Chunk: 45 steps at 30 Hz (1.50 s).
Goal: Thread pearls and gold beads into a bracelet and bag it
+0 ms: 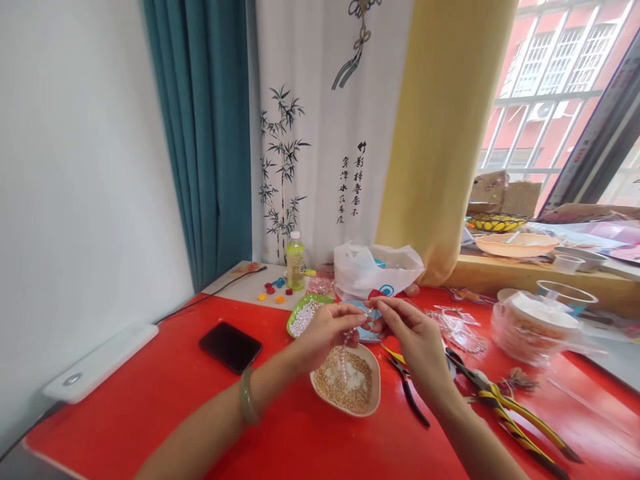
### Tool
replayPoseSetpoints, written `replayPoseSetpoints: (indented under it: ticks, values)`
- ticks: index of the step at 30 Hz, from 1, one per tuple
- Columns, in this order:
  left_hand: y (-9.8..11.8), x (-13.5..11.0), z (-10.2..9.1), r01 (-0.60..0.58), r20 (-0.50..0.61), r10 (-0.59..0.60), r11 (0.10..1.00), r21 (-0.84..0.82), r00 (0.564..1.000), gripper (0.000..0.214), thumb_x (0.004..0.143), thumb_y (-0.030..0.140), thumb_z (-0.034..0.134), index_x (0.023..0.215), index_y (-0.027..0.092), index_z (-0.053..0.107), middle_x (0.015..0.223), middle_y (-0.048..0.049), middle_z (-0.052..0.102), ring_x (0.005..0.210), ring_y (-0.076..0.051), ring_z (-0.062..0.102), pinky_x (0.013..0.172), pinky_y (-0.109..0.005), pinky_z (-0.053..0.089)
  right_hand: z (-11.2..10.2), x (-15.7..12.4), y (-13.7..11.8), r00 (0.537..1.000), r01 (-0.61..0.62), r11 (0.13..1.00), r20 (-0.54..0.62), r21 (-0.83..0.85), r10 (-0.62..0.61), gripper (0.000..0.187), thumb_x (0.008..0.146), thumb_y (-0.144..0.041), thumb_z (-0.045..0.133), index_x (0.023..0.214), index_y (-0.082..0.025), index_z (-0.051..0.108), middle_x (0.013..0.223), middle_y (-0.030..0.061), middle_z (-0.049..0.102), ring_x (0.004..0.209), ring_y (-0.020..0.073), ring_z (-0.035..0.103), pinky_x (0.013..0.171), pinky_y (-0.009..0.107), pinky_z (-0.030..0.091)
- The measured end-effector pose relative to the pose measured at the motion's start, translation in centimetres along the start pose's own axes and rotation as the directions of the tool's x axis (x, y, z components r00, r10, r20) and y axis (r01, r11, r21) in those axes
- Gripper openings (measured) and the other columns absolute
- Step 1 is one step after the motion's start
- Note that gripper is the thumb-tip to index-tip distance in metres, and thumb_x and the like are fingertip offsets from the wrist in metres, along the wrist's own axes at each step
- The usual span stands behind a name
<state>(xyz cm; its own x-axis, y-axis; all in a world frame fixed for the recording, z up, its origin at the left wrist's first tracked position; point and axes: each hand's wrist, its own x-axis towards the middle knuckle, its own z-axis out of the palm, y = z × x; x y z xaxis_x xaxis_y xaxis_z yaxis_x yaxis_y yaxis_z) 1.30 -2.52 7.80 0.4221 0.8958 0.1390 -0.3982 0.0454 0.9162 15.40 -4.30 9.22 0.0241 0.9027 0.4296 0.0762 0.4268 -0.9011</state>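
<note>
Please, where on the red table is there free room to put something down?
The red table is bare between the white power strip and the phone; a smaller patch lies on the near side of the gold-bead bowl. It is crowded around the yellow-black pliers and behind the left hand.

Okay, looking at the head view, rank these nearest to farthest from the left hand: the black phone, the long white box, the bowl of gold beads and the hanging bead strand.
1. Bead strand: hangs at the left hand.
2. Bowl of gold beads: just below the hand.
3. Black phone: off to the left.
4. Long white box: far left.
</note>
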Motion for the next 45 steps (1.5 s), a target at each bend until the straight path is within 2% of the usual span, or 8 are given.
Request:
replayPoseSetpoints:
  ticks: [7,10,14,17,20,25,36,45]
  values:
    - [-0.3,0.3,-0.2,0.034,0.03,-0.034,0.999,-0.004,0.999,0.019,0.065,0.028,0.066,0.07,0.011,0.058,0.061,0.0006,0.055,0.044,-0.004,0.045,0.046,-0.019,0.029,-0.5,0.2,0.3,1.0,0.02,0.999,0.005,-0.029,-0.02,0.021,0.077,-0.036,0.055,0.082,-0.017,0.062,0.062,0.0,0.059,0.056,0.0122,0.053,0.054,0.024,0.046]
    - [-0.3,0.2,-0.3,0.057,0.033,-0.057,0.998,-0.009,0.998,0.019,0.066,0.028,0.065,0.071,0.012,0.056,0.061,0.0009,0.055,0.042,-0.003,0.043,0.044,-0.019,0.028,-0.5,0.5,0.5,0.998,0.06,0.997,0.013,-0.054,-0.06,0.02,0.078,-0.035,0.053,0.082,-0.017,0.061,0.066,0.0004,0.06,0.057,0.0123,0.054,0.055,0.024,0.047]
    - [0.0,0.2,-0.3,0.088,0.04,-0.087,0.996,-0.026,0.995,0.021,0.068,0.028,0.062,0.082,0.014,0.055,0.062,0.0012,0.055,0.04,-0.003,0.04,0.04,-0.018,0.025,-0.3,0.5,0.7,0.989,0.15,0.976,0.022,-0.159,-0.148,0.019,0.081,-0.032,0.049,0.086,-0.017,0.06,0.068,0.0014,0.061,0.063,0.0141,0.057,0.059,0.025,0.047]
    - [0.1,0.2,-0.2,0.074,0.044,-0.074,0.997,-0.001,0.996,0.023,0.069,0.032,0.06,0.082,0.014,0.055,0.061,0.0012,0.055,0.037,-0.002,0.036,0.038,-0.018,0.021,-0.3,0.2,0.7,0.965,0.256,0.911,0.037,-0.323,-0.258,0.017,0.082,-0.028,0.048,0.087,-0.018,0.06,0.074,0.0026,0.063,0.066,0.0147,0.058,0.06,0.026,0.046]
    - [0.2,0.2,-0.1,0.055,0.022,-0.056,0.998,0.027,0.998,0.025,0.067,0.033,0.062,0.078,0.013,0.056,0.059,0.0015,0.053,0.037,-0.002,0.034,0.038,-0.019,0.018,-0.3,-0.1,0.5,0.916,0.384,0.798,0.079,-0.464,-0.394,0.014,0.082,-0.023,0.048,0.087,-0.017,0.06,0.077,0.0034,0.063,0.068,0.0146,0.058,0.063,0.026,0.045]
    - [0.2,0.1,-0.2,0.056,0.024,-0.056,0.998,0.017,0.998,0.024,0.066,0.032,0.063,0.079,0.014,0.055,0.054,0.0036,0.049,0.037,-0.002,0.03,0.038,-0.02,0.014,-0.2,0.0,0.3,0.844,0.509,0.667,0.165,-0.544,-0.51,0.014,0.083,-0.018,0.046,0.088,-0.017,0.059,0.08,0.0052,0.062,0.073,0.0155,0.058,0.067,0.027,0.045]
    - [0.3,0.1,-0.4,0.051,0.047,-0.052,0.999,0.008,0.998,0.018,0.067,0.029,0.061,0.073,0.015,0.052,0.051,0.005,0.047,0.036,-0.001,0.027,0.04,-0.02,0.012,-0.4,0.1,0.9,0.789,0.583,0.559,0.249,-0.589,-0.562,0.021,0.086,-0.017,0.039,0.097,-0.015,0.057,0.084,0.0087,0.059,0.076,0.0166,0.057,0.066,0.028,0.046]
    - [0.4,0.0,-0.3,0.063,0.077,-0.06,0.997,-0.038,0.995,0.012,0.068,0.025,0.057,0.072,0.015,0.051,0.053,0.0044,0.047,0.035,-0.001,0.026,0.038,-0.019,0.011,-0.6,0.1,1.7,0.776,0.591,0.44,0.326,-0.676,-0.54,0.025,0.087,-0.018,0.035,0.102,-0.017,0.056,0.083,0.009,0.059,0.076,0.0187,0.056,0.066,0.03,0.045]
